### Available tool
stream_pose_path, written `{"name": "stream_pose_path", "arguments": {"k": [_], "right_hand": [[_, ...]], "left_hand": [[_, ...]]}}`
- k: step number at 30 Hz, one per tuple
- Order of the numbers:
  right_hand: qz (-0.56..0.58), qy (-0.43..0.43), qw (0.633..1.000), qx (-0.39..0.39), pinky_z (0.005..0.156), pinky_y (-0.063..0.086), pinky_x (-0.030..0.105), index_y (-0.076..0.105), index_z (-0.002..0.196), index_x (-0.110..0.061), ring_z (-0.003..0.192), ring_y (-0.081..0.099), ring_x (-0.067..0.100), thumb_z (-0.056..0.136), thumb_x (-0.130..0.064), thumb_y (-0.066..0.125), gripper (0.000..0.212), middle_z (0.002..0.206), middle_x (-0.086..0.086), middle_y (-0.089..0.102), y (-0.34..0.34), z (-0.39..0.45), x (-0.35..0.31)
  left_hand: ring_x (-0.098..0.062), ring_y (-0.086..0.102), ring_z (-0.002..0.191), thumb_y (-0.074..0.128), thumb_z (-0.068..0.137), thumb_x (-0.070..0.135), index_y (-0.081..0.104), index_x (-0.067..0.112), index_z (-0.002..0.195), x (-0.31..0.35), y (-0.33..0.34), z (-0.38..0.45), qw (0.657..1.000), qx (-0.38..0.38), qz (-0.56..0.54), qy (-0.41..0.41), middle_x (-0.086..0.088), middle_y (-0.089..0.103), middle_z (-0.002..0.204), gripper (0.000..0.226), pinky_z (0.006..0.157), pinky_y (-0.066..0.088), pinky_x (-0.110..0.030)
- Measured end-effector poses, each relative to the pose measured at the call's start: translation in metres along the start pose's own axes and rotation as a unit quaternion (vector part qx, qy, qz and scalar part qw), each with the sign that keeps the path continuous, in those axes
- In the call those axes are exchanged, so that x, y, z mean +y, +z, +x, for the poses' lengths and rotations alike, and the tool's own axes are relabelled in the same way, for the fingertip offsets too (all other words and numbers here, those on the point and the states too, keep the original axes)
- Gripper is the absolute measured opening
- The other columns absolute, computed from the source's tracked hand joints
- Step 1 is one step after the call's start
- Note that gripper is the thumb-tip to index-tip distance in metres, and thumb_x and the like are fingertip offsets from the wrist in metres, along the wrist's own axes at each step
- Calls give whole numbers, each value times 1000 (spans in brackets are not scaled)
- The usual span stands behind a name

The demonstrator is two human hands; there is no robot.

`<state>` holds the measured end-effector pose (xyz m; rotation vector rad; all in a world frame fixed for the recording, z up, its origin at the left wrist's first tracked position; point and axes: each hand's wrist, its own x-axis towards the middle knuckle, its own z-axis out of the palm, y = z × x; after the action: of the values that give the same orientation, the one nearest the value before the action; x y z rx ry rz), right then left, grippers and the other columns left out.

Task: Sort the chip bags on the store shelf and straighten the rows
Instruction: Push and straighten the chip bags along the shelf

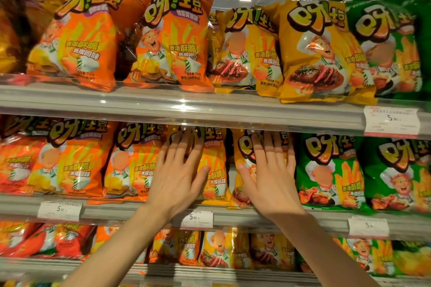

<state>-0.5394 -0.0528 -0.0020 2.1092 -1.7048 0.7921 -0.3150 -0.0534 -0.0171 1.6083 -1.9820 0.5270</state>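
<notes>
Here, orange bags (130, 163) and green bags (331, 172) flank two upright yellow bags (215, 170), left hand (179, 175) and right hand (270, 177) pressing flat, fingers straight and slightly spread.

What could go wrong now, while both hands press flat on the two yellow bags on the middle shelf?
1. The left hand and right hand push the yellow bags with straight fingers; pushing hard may crush the chips.
2. The gap between these two bags may widen, leaving the row uneven.
3. On the upper shelf, a yellow steak bag overhangs the shelf edge and might fall if the shelf is shaken.
</notes>
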Motion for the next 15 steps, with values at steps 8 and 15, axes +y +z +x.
{"name": "stream_pose_path", "arguments": {"k": [8,15], "right_hand": [[118,-156,978,-70,125,19,39,18,159,-19,154,8,23,102,-45,44,68,163,5,15,0,-7,-65],[251,32,948,-195,117,34,38,8,156,-34,150,25,32,83,-59,70,98,164,1,-7,11,15,-80]], "left_hand": [[-43,61,116,31,101,48,51,19,143,-27,-15,22,999,-7,35,-32,-25,61,131,55,105,41,-57],[-41,48,136,23,102,50,47,19,147,-36,-5,21,1000,-11,27,-4,-26,51,145,59,116,25,-54]]}}
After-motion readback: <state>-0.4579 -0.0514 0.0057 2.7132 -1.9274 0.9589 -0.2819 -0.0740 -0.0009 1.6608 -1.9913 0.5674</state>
